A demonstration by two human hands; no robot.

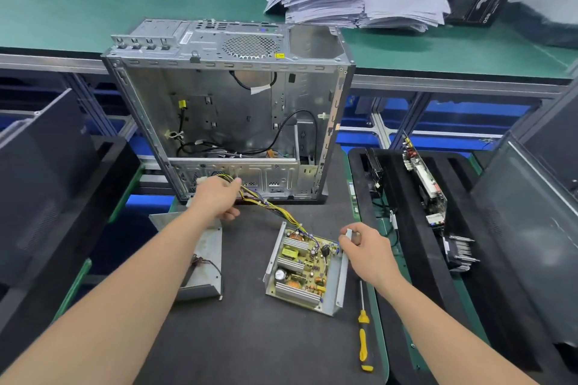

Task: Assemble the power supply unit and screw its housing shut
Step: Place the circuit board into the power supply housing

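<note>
Head: left hand [219,197] holds one harness [279,210], right hand [366,247] one housing [342,281].

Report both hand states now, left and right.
Left hand: grips the cable bundle.
Right hand: pinches the far corner of the PSU housing.

The open grey sheet-metal power supply housing [342,278] is showing a dull finish, its yellow plastic-sheathed wire bundle [275,208] is looking smooth, and the yellow-and-black plastic-handled screwdriver [362,341] is gleaming on the matt black mat [250,337].
</note>
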